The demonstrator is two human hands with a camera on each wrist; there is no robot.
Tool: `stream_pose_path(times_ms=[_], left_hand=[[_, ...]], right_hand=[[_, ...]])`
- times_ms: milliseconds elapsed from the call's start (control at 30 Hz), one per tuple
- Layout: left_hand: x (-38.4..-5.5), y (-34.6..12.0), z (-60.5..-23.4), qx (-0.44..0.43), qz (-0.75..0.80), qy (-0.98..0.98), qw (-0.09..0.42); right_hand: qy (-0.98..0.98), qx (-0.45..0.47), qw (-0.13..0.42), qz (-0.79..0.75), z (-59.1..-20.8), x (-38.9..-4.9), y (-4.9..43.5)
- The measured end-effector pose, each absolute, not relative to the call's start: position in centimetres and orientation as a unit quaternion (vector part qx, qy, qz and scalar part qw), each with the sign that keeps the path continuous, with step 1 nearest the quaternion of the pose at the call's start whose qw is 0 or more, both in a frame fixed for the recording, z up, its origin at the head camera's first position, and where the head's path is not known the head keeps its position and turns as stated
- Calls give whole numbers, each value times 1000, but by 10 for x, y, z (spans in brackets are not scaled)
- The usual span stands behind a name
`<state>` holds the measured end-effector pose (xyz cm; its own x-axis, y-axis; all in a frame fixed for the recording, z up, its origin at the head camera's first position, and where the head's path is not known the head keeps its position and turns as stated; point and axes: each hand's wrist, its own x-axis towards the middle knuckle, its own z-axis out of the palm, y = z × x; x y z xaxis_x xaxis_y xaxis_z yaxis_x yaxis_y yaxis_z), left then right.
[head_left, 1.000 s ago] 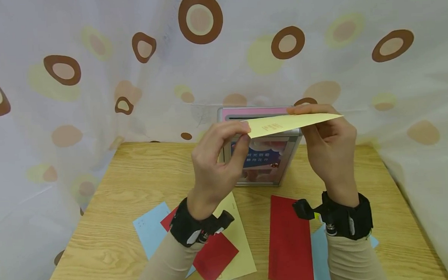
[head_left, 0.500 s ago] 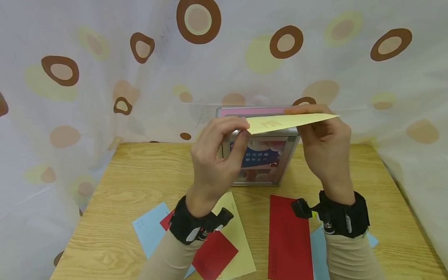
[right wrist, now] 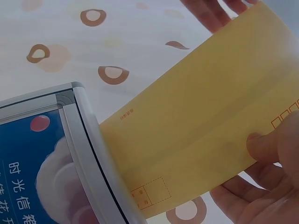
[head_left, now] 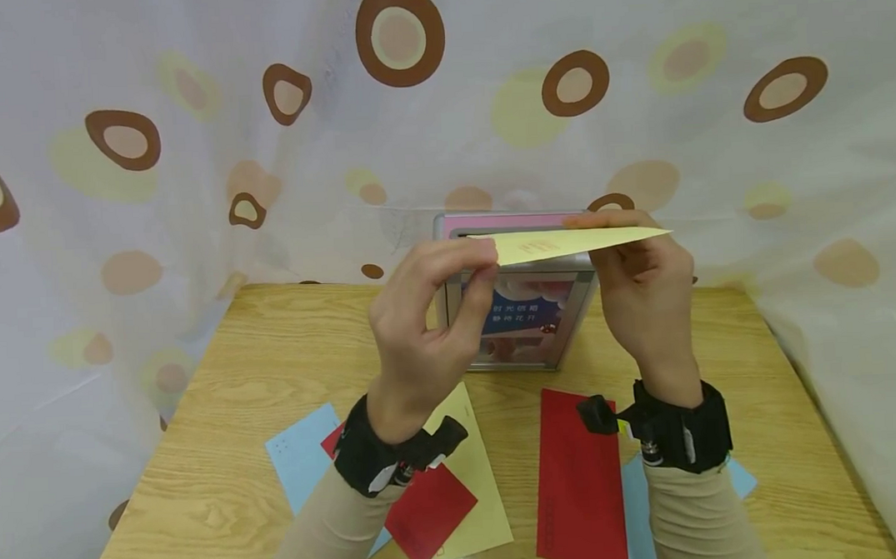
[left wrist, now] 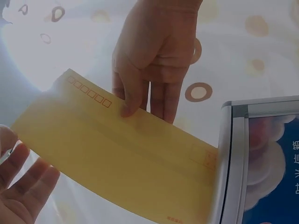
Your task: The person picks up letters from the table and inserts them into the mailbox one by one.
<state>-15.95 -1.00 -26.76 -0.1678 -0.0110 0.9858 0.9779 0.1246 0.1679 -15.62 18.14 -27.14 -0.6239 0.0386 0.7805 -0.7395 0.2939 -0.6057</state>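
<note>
A yellow envelope (head_left: 566,243) with red printed squares is held above a silver-framed letter box (head_left: 525,322). The left hand (head_left: 427,318) pinches the envelope's left end between thumb and fingers. At the other end, the right hand (head_left: 644,292) grips it with the thumb (right wrist: 262,148) on the near face and fingers behind. The box has a pink top with a dark slot (head_left: 479,231), partly hidden behind the envelope. In both wrist views the envelope's lower end overlaps the top edge (right wrist: 88,140) of the box.
On the wooden table (head_left: 271,354) lie a blue envelope (head_left: 301,448), a small red one (head_left: 431,514) over a yellow one (head_left: 483,495), a long red one (head_left: 577,482), and another blue one (head_left: 638,513). A patterned curtain (head_left: 300,161) hangs behind.
The right hand and the envelope's right end have shifted slightly left. The envelope's near left corner has risen a little. Box and table envelopes stay put.
</note>
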Motion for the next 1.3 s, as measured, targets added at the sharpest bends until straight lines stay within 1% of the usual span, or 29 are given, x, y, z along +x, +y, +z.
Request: stream_pose_path(times_ms=[233,467,600,867,967,1067,1300], left_hand=[[-157,-10,-265,-437,-490,-563,502],[-157,-10,-266,-432,-484,-565,510],[-157,-11,-267,-429,-483,-566,511],[-158,-11,-269,-422,-483,-571,512],[-159,-11,-269,-418,-482,-574,513],[-159,-11,-270,-415,-480,-577,515],[-162,-12,-273,-406,-480,-587,511]], right_hand=[[-725,241,359,537,-272,-154,181],[-723,225,375,534,-273,-148,183],[-675,238,402,571,-269,-140,184],[-522,280,509,625,-259,-133,177],[-493,279,537,625,-256,-132,174],[-491,272,547,622,-255,-131,173],[-500,272,540,619,-257,-134,172]])
